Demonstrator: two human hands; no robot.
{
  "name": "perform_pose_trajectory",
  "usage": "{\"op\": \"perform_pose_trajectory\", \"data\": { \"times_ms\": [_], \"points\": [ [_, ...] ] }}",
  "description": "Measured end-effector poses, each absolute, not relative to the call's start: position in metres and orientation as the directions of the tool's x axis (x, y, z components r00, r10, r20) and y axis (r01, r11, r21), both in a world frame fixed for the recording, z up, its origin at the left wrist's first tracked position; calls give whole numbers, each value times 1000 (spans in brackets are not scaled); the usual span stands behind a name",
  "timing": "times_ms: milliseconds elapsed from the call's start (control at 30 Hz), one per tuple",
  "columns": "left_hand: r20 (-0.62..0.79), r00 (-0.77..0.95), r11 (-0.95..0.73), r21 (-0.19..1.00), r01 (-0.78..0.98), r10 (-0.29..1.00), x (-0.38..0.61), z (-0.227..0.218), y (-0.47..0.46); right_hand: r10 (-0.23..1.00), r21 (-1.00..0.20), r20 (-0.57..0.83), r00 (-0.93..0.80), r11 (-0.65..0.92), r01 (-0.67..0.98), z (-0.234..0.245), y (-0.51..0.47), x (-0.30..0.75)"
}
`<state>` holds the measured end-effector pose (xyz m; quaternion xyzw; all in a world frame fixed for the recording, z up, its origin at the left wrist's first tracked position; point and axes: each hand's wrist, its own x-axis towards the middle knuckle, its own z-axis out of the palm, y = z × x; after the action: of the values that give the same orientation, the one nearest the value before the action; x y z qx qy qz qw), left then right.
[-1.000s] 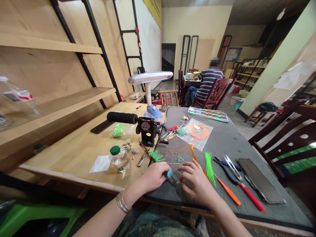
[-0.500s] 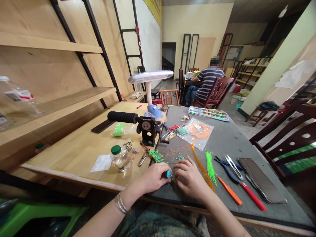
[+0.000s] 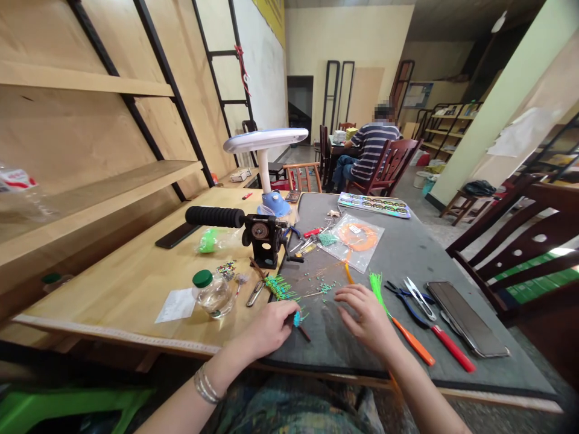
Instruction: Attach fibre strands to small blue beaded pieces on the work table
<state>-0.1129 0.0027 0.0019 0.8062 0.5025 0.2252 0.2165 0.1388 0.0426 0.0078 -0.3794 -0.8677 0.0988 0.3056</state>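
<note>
My left hand [image 3: 266, 328] is closed at the front edge of the grey mat, pinching a small bright-blue piece [image 3: 297, 319] with thin green strands. A dark brown stick [image 3: 304, 333] pokes out beneath its fingertips; its other end is hidden. My right hand [image 3: 367, 312] is raised over the mat with fingers apart and nothing visible in them. Between the hands and beyond lie several small green beads [image 3: 324, 288] and a thin pale needle-like rod [image 3: 311, 295]. A bristly green-yellow strand bundle [image 3: 280, 287] lies just past my left hand.
To the right lie green strands [image 3: 376, 286], an orange-handled tool [image 3: 414, 342], red-and-blue pliers [image 3: 447, 343], snips [image 3: 420, 299] and a phone [image 3: 470, 319]. A clamp stand [image 3: 265, 238] with a black foam grip, a green-capped bottle [image 3: 212, 295] and a lamp [image 3: 266, 141] stand leftward. A person [image 3: 373, 147] sits beyond.
My right hand has moved right, away from my left hand, and its fingers have spread. My left hand keeps the blue piece, and the brown stick now shows below it. The camera view has shifted slightly.
</note>
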Motion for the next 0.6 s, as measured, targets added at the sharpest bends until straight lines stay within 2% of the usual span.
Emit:
{"op": "perform_pose_trajectory", "data": {
  "times_ms": [133,267,400,600],
  "points": [
    [231,385,-440,619,651,894,-104,13,1,812,-443,449,-373,565,696,1,34,180],
    [224,524,-527,651,546,821,-66,18,5,878,-457,404,-256,436,775,-8,17,203],
    [196,689,-658,554,509,698,-18,7,17,887,-453,380,-264,427,782,-17,4,210],
    [145,796,-771,401,496,587,13,-8,32,890,-455,369,-269,425,782,-25,-3,214]
  ]
}}
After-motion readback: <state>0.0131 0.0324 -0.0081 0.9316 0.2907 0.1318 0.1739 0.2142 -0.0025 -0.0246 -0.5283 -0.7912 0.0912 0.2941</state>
